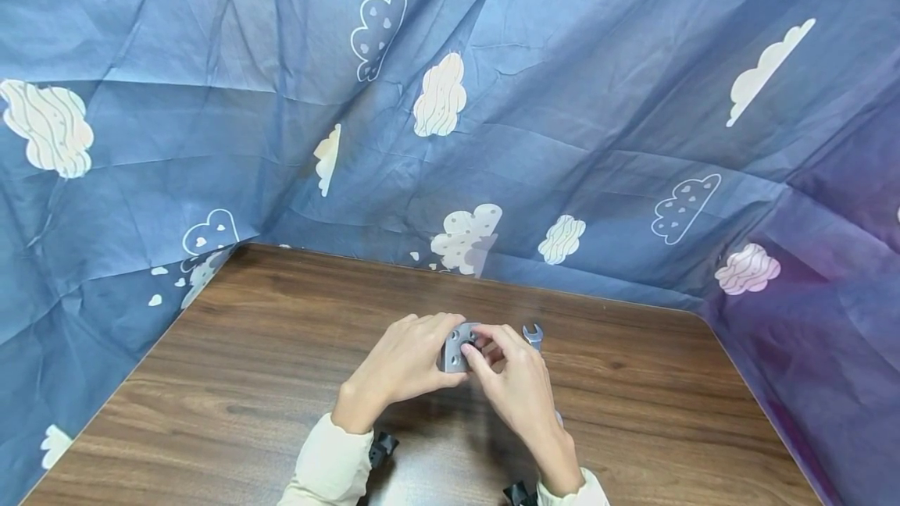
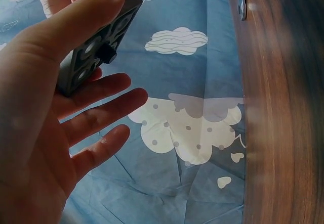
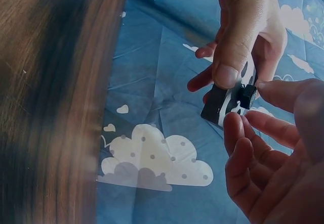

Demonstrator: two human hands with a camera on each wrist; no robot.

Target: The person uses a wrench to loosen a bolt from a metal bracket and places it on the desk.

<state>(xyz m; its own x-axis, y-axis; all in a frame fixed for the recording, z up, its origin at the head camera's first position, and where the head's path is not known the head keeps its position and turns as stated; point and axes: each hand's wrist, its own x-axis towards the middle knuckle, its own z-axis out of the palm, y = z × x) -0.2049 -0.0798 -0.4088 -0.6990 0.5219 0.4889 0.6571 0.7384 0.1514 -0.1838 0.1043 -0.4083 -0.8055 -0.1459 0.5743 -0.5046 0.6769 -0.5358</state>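
Note:
My left hand holds up a grey metal plate with several round holes, its thumb and fingers on opposite edges. The other left fingers spread apart behind it in the left wrist view. At the middle of the plate's face sits a black bolt, which the thumb and fingers of my right hand pinch. On the plate's other side, a black stub sticks out. Just beyond the right hand, a wrench lies on the table, its open jaw showing and its handle mostly hidden by that hand.
The brown wood-grain table spreads below both hands. Blue cloth with white cloud prints hangs along its back and sides. A black wrist mount shows by the left sleeve, and another black mount by the right sleeve.

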